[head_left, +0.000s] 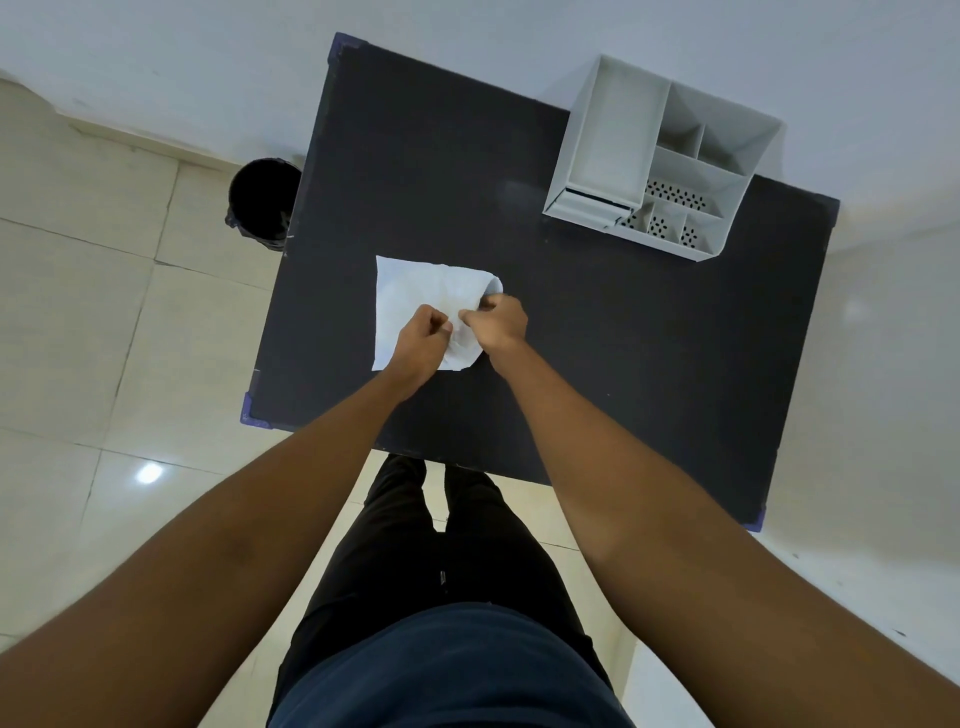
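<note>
A crumpled white sheet of paper lies on the black table, left of its middle. Its right side curls up off the surface. My left hand rests over the sheet's near part with fingers curled, pinching the paper near its middle. My right hand is just to the right, fingers curled, pinching the raised right edge of the sheet. The two hands almost touch. The part of the paper under both hands is hidden.
A white plastic organiser with several compartments stands at the table's far right corner against the wall. A black waste bin sits on the tiled floor beside the table's far left edge. My legs stand at the near edge.
</note>
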